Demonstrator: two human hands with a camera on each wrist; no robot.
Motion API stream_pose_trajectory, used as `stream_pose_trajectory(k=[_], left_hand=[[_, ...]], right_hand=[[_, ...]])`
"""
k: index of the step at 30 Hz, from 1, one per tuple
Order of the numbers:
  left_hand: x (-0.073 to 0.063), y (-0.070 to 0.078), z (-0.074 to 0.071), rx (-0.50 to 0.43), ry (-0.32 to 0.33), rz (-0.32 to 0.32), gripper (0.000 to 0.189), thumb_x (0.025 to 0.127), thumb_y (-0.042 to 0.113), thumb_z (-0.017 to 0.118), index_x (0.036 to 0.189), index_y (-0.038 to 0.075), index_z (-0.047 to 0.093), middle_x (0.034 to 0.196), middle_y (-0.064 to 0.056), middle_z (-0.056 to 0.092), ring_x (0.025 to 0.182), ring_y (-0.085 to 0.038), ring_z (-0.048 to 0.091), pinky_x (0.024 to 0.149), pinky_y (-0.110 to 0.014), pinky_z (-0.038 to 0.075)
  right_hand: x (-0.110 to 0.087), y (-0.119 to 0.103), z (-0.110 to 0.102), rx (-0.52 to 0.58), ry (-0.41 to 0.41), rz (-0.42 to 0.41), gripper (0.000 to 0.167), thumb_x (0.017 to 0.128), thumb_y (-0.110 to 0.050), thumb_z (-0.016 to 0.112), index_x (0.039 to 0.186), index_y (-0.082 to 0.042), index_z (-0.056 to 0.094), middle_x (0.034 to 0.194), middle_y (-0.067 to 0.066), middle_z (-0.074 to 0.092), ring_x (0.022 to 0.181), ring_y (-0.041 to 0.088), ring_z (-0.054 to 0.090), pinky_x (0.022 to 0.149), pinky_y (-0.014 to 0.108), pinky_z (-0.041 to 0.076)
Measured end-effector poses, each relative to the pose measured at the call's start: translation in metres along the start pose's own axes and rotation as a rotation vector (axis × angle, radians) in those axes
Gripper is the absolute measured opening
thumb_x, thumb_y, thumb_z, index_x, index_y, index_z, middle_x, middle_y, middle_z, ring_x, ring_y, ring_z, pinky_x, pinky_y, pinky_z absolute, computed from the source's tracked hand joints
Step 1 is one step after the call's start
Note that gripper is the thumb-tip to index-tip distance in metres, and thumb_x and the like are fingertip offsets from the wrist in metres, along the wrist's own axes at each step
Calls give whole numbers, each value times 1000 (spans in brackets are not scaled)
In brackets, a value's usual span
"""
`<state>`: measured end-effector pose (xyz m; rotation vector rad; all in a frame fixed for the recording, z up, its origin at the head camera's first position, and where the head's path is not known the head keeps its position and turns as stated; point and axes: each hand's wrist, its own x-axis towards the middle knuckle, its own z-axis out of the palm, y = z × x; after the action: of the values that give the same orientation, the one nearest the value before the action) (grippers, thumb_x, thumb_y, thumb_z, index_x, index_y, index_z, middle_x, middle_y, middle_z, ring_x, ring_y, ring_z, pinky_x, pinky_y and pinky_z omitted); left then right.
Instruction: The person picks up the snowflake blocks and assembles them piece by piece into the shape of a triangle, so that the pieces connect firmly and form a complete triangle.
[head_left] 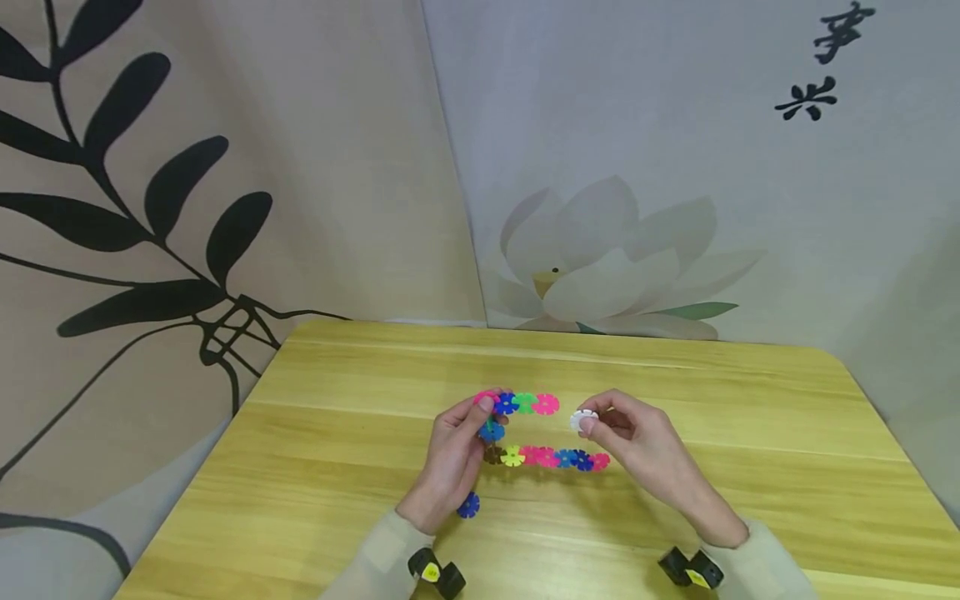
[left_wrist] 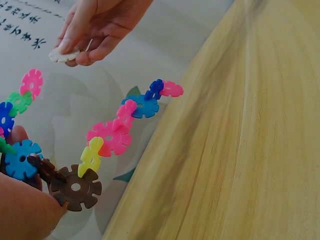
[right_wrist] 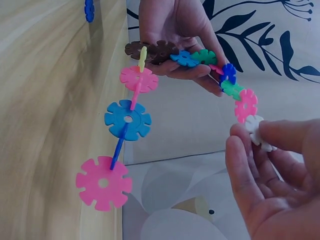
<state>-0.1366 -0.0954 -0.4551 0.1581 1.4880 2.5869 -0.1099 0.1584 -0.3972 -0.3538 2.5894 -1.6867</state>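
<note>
A U-shaped chain of interlocked plastic snowflake discs hangs from my left hand (head_left: 459, 446), whose thumb and fingers pinch it near the corner. One arm of the chain ends in a pink disc (head_left: 547, 404), after a green disc (right_wrist: 231, 90) and a dark blue one. Along the other arm run brown discs (left_wrist: 75, 187), a yellow disc (left_wrist: 90, 157), pink discs, blue discs and a pink end disc (right_wrist: 104, 183). Between thumb and fingers my right hand (head_left: 637, 437) pinches a white snowflake disc (head_left: 583, 421), a small gap to the right of the upper arm's pink end.
Below my left hand, a single blue disc (head_left: 468, 505) appears to lie on the wooden table (head_left: 315, 500). Behind the table stands a pale backdrop (head_left: 360, 167) printed with leaves and a lotus. Each wrist wears a small black device (head_left: 692, 568).
</note>
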Motion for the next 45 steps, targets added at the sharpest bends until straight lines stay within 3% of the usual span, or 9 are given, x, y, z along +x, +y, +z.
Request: stream_pose_trajectory(k=[7, 14, 21, 29, 35, 45], left_hand=[[-1, -1, 1, 6, -4, -1, 21, 107, 20, 60, 106, 22, 81, 116, 0, 74, 93, -12, 64, 91, -25, 50], [-2, -1, 2, 8, -17, -12, 21, 107, 20, 60, 106, 23, 81, 117, 0, 75, 94, -12, 64, 94, -27, 51], [-5, -1, 0, 25, -52, -6, 24, 109, 19, 56, 106, 23, 80, 122, -1, 74, 95, -11, 66, 95, -27, 51], [-6, 0, 3, 21, -36, -11, 23, 108, 20, 57, 107, 23, 80, 122, -1, 74, 97, -12, 65, 93, -26, 51], [-7, -2, 6, 24, -24, 6, 23, 108, 20, 58, 106, 23, 81, 120, 0, 75, 96, -12, 66, 89, -25, 52], [-4, -5, 6, 26, -39, 36, 24, 108, 19, 57, 105, 22, 81, 112, 1, 76, 100, -12, 64, 96, -27, 51]], right_hand=[[3, -1, 1, -27, 33, 7, 18, 100, -14, 71, 115, -4, 68, 103, 9, 72, 90, 17, 74, 81, 31, 62], [5, -3, 4, -16, 37, 36, 23, 101, -24, 70, 116, -5, 68, 97, 4, 75, 84, 12, 75, 79, 29, 61], [5, -4, 7, -7, 48, 16, 23, 103, -25, 68, 115, -5, 68, 94, 2, 76, 83, 11, 74, 77, 26, 60], [6, -6, 9, -8, 43, -2, 22, 102, -24, 68, 113, -5, 68, 91, 1, 76, 83, 12, 74, 77, 25, 60], [5, -5, 10, 19, 66, -24, 17, 102, -19, 69, 109, -3, 69, 91, 2, 76, 81, 12, 74, 77, 24, 60], [6, -5, 13, 77, 87, -59, 10, 100, -9, 70, 103, 0, 70, 90, 5, 76, 79, 14, 75, 75, 26, 61]])
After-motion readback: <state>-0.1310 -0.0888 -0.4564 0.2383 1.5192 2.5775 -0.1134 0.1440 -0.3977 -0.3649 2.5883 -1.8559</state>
